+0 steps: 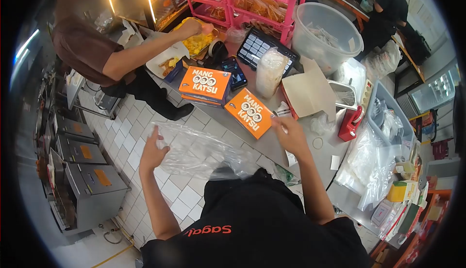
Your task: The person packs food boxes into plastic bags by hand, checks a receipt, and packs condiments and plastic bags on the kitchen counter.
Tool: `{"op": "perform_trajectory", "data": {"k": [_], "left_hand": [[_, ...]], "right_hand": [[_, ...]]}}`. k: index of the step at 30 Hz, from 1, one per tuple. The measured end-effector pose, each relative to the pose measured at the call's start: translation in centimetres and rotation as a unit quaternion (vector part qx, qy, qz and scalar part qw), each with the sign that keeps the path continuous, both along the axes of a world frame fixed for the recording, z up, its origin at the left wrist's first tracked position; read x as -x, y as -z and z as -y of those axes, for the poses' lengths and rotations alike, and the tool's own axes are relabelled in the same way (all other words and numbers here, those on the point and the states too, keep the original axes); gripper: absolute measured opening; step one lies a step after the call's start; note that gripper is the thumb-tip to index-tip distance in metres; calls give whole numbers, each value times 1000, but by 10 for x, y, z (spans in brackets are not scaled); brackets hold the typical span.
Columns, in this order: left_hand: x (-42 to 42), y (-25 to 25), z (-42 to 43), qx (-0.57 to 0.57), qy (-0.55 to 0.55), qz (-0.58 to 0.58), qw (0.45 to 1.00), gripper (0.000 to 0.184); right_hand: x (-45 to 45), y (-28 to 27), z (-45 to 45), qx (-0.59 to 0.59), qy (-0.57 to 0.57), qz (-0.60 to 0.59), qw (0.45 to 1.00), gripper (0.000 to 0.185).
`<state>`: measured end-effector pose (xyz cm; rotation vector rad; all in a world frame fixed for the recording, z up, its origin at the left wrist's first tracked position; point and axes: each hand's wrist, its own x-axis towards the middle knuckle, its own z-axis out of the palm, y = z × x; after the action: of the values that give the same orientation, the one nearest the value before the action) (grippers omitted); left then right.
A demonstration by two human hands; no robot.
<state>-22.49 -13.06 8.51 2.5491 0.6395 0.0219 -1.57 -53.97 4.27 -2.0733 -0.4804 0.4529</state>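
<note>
My left hand [154,151] holds a clear plastic bag [194,146] by its edge, stretched out above the tiled floor. The bag hangs loose toward my waist. At the table's near edge my right hand [290,136] has its fingers at the right corner of an orange printed takeaway box [249,115]; part of the grip is hidden. The box is closed. Left of it, another orange box [205,82] sits on top of a dark-sided box. An open cardboard box [310,89] stands beyond my right hand.
A co-worker [92,49] reaches over yellow food [196,40] at the left. A tablet [264,49], wrapped white roll [271,72], pink rack [262,6] and clear tub [326,37] stand behind the boxes. A red tape dispenser [349,124] and blue bin [388,117] are at right.
</note>
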Motion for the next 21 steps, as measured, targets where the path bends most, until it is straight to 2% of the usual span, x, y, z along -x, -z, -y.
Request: {"op": "perform_trajectory", "data": {"k": [2,3,4,5,6,7,8,10,11,13,14,16,17,18,20,21], "left_hand": [[-6,-21,-1,133,-61,16,989,94],[-14,-29,-1,131,-29,8,991,94],[-25,-45,5,134,-26,2,991,94],[-41,-63,17,205,-45,-20,977,93],[-53,-70,26,277,-64,-40,958,93],[-61,-64,29,335,-41,-16,941,89],[-70,-58,31,340,-41,-17,939,89],[-86,-49,39,547,-9,34,837,83],[-93,-47,44,552,-10,29,833,83],[-110,-45,55,779,2,50,626,77],[-118,-48,59,782,7,45,622,77],[-133,-61,67,960,122,33,250,76],[-139,-67,69,969,117,28,214,77],[-146,-64,69,970,123,17,208,77],[-166,-57,69,933,167,23,317,79],[-175,-55,70,935,173,7,311,79]], "right_hand": [[-18,10,-47,11,4,105,994,78],[-19,13,-72,15,6,100,995,78],[-17,17,-98,159,-14,158,974,91],[-19,19,-114,299,-35,214,929,105],[-25,22,-122,303,-34,210,929,105],[-32,24,-129,323,-37,151,933,115],[-37,25,-136,342,-39,93,934,125],[-37,22,-124,353,-31,92,930,123],[-34,19,-111,358,-21,92,929,121],[-32,6,-78,342,2,56,938,119],[-30,1,-58,319,27,25,947,117],[-20,-2,-12,200,91,75,973,115],[-13,-16,8,160,119,95,975,116],[-5,-40,21,118,149,117,975,118],[12,-101,27,-90,243,77,963,121],[24,-140,21,-122,276,80,950,119]]}}
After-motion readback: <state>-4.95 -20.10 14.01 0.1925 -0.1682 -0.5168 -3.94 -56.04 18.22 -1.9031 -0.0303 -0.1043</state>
